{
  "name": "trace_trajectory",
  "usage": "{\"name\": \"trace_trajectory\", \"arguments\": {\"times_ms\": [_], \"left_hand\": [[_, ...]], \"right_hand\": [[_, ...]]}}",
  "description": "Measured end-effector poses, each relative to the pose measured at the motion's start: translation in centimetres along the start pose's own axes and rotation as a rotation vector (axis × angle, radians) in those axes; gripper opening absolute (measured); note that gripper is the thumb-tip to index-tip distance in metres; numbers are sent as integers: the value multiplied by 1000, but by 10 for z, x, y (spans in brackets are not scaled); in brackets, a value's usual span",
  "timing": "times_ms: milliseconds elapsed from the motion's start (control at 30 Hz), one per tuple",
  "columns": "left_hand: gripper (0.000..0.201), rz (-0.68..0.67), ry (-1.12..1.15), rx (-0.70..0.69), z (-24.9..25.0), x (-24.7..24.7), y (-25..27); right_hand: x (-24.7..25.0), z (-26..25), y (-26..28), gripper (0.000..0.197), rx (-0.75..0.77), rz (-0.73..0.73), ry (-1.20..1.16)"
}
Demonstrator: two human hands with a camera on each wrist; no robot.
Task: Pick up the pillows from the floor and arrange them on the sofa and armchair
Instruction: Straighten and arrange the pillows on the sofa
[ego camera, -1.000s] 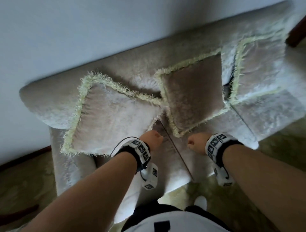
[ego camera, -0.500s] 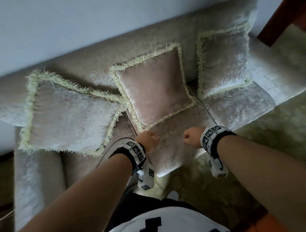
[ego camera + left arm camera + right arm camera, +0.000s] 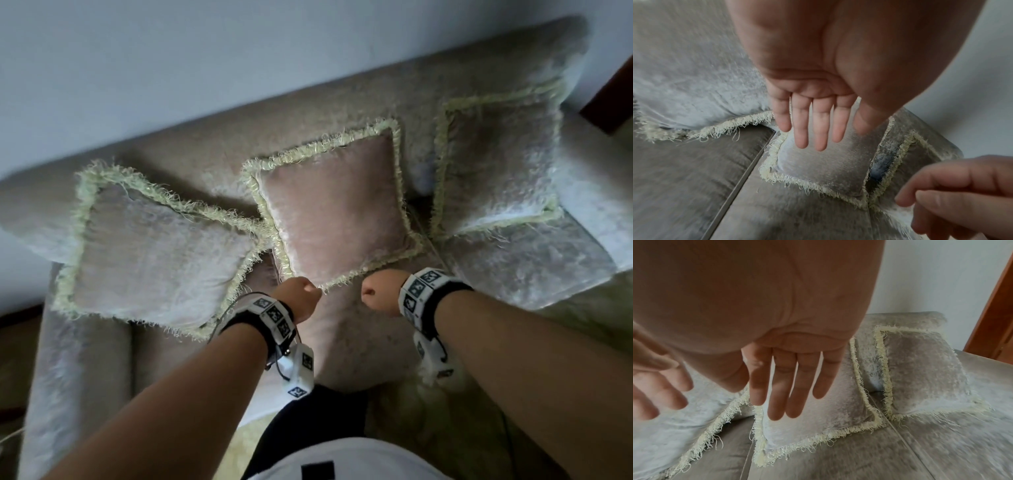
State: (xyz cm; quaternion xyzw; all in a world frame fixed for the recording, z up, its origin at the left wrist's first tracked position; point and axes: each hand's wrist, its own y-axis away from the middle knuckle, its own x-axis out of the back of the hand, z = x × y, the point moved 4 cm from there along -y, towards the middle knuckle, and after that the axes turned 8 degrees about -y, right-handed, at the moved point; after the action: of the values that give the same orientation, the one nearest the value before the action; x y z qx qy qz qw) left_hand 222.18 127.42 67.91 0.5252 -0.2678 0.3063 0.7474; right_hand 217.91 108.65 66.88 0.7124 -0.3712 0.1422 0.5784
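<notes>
Three beige pillows with pale yellow fringe lean against the backrest of the beige sofa (image 3: 534,270): a left pillow (image 3: 157,253), a middle pillow (image 3: 335,212) and a right pillow (image 3: 496,168). My left hand (image 3: 301,296) and right hand (image 3: 378,294) hover side by side just in front of the middle pillow's lower edge and hold nothing. The left wrist view shows the left fingers (image 3: 812,129) straight above the middle pillow (image 3: 828,165). In the right wrist view the right fingers (image 3: 789,386) hang relaxed over the same pillow (image 3: 828,415), beside the right pillow (image 3: 925,376).
A white wall (image 3: 239,51) runs behind the sofa. A brown wooden door frame (image 3: 613,99) stands at the right end. The sofa's left armrest (image 3: 75,359) is at lower left. Patterned greenish carpet (image 3: 428,428) covers the floor at my feet.
The head view swung along the sofa and now centres on the middle pillow. Both hands stay empty in front of that pillow. The pillows have not moved.
</notes>
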Motion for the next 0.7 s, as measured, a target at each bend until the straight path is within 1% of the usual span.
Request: {"name": "trace_trajectory", "arguments": {"times_ms": [100,200,267,333,400,467,533,600,700], "left_hand": [[30,-16,59,23,13,1,-30],[33,-38,75,19,27,12,-58],[33,-38,100,4,35,25,-77],[31,-27,148,24,38,40,-92],[31,-16,186,57,36,55,-107],[30,-1,197,96,33,66,-122],[29,16,229,141,29,72,-135],[30,40,255,177,30,77,-143],[31,88,290,215,36,85,-150]], "right_hand": [[20,7,-15,32,-10,-45,23],[46,21,-31,34,-23,-95,41],[69,29,-44,33,-42,-64,34],[93,36,-59,36,-52,-14,36],[114,40,-69,34,-49,11,40],[126,44,-80,35,-28,-8,67],[128,47,-94,36,8,-49,106],[133,50,-111,35,51,-61,140],[147,53,-134,32,137,-29,152]]}}
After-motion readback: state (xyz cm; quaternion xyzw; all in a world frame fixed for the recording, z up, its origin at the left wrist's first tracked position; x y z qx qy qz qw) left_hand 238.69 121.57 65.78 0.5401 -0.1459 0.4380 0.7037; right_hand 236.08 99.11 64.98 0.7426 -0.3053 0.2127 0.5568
